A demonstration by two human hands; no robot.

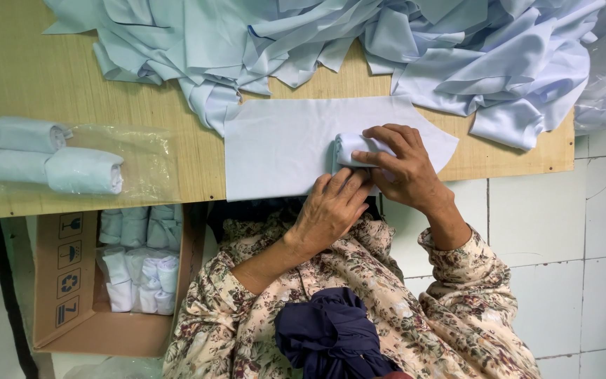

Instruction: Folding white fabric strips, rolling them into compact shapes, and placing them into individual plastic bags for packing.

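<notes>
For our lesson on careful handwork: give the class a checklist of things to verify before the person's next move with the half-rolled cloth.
1. Both hands on the roll: left hand and right hand touch it: ok.
2. Flat cloth piece lies smooth: ok.
3. Cloth on the table: near edge overhangs: not ok.
4. Loose fabric pile off the piece: touches its top edge: not ok.
5. Roll tightness: cannot tell.

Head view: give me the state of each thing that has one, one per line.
Flat fabric piece: spread on the table, partly rolled at its right.
Fabric roll: half rolled, pinched in both hands.
Left hand: grip shut on the roll.
Right hand: grip shut on the roll.
Finished rolls: rolled, on clear plastic.
Cardboard box: open, holding rolls.
Fabric pile: loose, unrolled.
</notes>
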